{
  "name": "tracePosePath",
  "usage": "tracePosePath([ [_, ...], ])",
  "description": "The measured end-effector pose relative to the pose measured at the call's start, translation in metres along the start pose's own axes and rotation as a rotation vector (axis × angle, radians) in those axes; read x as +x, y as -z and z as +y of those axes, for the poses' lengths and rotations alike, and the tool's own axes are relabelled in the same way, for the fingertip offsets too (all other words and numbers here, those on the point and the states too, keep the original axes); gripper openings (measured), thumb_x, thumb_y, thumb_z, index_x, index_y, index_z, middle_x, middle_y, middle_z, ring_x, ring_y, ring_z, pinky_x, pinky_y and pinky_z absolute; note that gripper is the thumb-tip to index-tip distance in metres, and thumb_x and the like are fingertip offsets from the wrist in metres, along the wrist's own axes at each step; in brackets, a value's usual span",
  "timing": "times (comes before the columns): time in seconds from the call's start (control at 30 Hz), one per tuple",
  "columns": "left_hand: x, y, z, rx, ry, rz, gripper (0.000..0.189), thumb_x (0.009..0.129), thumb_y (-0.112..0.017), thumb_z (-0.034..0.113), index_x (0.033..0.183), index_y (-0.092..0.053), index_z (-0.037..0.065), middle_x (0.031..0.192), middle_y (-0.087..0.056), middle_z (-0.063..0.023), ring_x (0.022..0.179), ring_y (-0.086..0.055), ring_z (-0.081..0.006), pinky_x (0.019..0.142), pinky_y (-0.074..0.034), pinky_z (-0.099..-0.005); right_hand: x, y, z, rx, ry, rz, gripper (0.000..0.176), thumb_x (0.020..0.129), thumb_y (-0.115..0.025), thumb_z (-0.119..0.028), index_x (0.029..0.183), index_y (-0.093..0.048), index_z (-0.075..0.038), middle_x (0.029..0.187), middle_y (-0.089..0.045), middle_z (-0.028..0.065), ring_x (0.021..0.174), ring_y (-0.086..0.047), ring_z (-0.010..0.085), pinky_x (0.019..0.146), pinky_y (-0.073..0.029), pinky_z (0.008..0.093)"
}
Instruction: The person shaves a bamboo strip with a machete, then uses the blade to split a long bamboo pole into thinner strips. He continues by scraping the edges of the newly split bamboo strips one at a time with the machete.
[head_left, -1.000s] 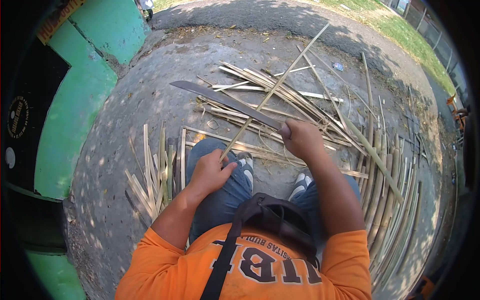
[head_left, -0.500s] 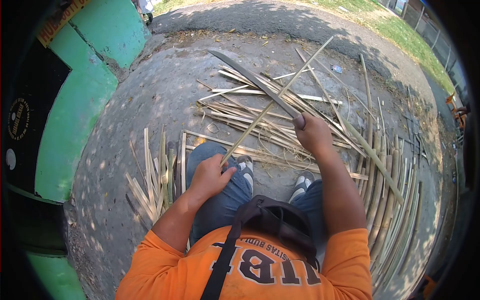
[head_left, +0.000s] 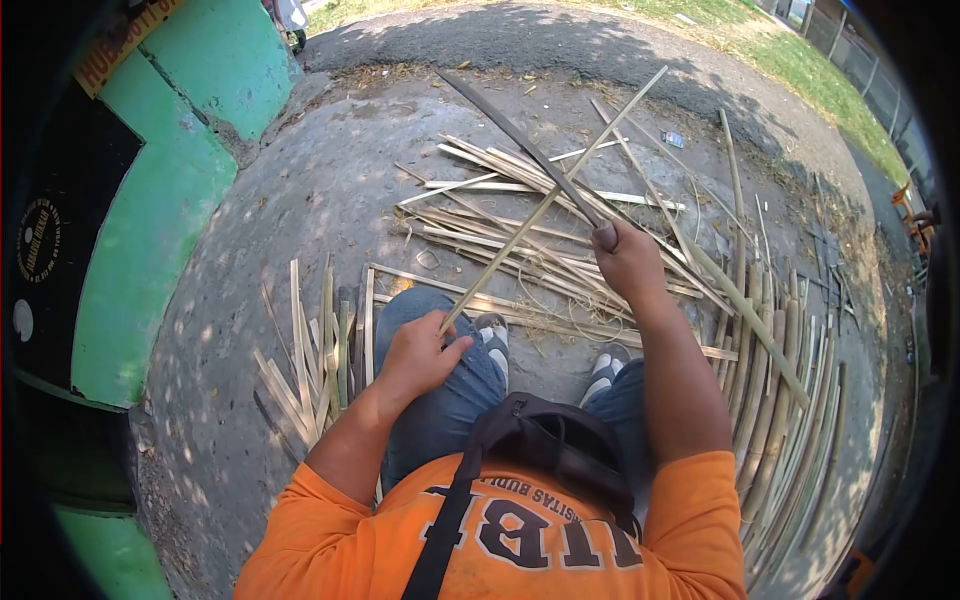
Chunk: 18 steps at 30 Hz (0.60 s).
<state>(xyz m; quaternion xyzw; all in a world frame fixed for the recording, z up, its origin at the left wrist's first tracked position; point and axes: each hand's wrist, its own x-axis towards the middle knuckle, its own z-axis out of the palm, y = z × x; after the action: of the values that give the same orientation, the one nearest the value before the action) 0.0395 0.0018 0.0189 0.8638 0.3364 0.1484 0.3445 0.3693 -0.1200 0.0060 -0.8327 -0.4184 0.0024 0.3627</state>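
My left hand (head_left: 420,353) is closed around the lower end of a long, thin bamboo strip (head_left: 520,232), over my left knee. The strip slants up and away to the right. In my right hand (head_left: 632,262) is the handle of a machete (head_left: 515,135); its long dark blade points up and to the left. Blade and strip cross in this view, a short way above the handle. Beneath them on the ground lies a loose pile of split bamboo strips (head_left: 480,235).
Bamboo poles (head_left: 765,375) lie in a row on my right. More split strips (head_left: 305,350) are gathered by my left leg. A green wall (head_left: 150,250) stands at the left; asphalt (head_left: 480,38) runs across the far side. A black bag (head_left: 555,445) rests on my lap.
The machete's tip has swung up and slightly right, so its blade stands steeper. My right hand has shifted slightly. The left hand and the strip have hardly moved.
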Motion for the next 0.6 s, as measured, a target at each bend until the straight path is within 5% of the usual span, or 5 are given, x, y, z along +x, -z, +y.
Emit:
tracePosePath([
  [0.07, 0.002, 0.0, -0.002, -0.049, 0.026, -0.022, 0.033, 0.087, -0.085, 0.024, 0.089, -0.06, 0.002, 0.061, -0.054, -0.0045, 0.056, -0.047, -0.0136, 0.054, -0.04, -0.0327, -0.008, -0.003, -0.01, 0.017, 0.106, 0.002, 0.02, 0.093, -0.07, -0.029, 0.091, -0.067, -0.009, 0.082, -0.071, 0.0188, 0.083, -0.068, 0.0434, 0.072, -0.052, 0.054],
  [0.17, 0.004, 0.006, 0.002, -0.098, 0.116, -0.083, 0.034, 0.086, -0.084, 0.027, 0.09, -0.062, 0.001, 0.063, -0.06, -0.0124, 0.056, -0.058, -0.0256, 0.057, -0.046, -0.0381, -0.021, -0.013, -0.022, -0.053, 0.362, -0.052, 0.015, 0.09, -0.067, -0.021, 0.084, -0.062, -0.008, 0.074, -0.065, 0.0182, 0.073, -0.064, 0.0435, 0.066, -0.05, 0.054],
  [0.37, 0.005, 0.012, -0.003, -0.081, 0.073, -0.131, 0.035, 0.085, -0.085, 0.026, 0.09, -0.061, 0.001, 0.061, -0.058, -0.0094, 0.056, -0.055, -0.0212, 0.057, -0.045, -0.0364, -0.01, -0.019, -0.015, -0.121, 0.481, 0.014, 0.012, 0.086, -0.069, -0.018, 0.081, -0.062, -0.009, 0.073, -0.065, 0.0143, 0.07, -0.065, 0.0401, 0.065, -0.051, 0.0509],
  [0.47, 0.005, 0.012, -0.003, -0.091, 0.042, -0.11, 0.034, 0.085, -0.086, 0.023, 0.09, -0.059, 0.004, 0.06, -0.051, -0.0009, 0.057, -0.044, -0.0104, 0.054, -0.038, -0.0311, -0.007, -0.023, -0.014, -0.122, 0.5, 0.076, 0.014, 0.087, -0.068, -0.018, 0.079, -0.062, -0.009, 0.072, -0.065, 0.014, 0.068, -0.064, 0.0396, 0.065, -0.051, 0.0503],
  [0.6, 0.004, 0.013, -0.001, -0.091, 0.073, -0.136, 0.034, 0.085, -0.086, 0.024, 0.091, -0.059, 0.003, 0.06, -0.053, -0.0021, 0.057, -0.046, -0.0124, 0.055, -0.039, -0.0319, -0.008, -0.022, -0.013, -0.137, 0.505, 0.091, 0.016, 0.089, -0.067, -0.018, 0.077, -0.061, -0.008, 0.071, -0.065, 0.0139, 0.065, -0.064, 0.0395, 0.066, -0.052, 0.0496],
])
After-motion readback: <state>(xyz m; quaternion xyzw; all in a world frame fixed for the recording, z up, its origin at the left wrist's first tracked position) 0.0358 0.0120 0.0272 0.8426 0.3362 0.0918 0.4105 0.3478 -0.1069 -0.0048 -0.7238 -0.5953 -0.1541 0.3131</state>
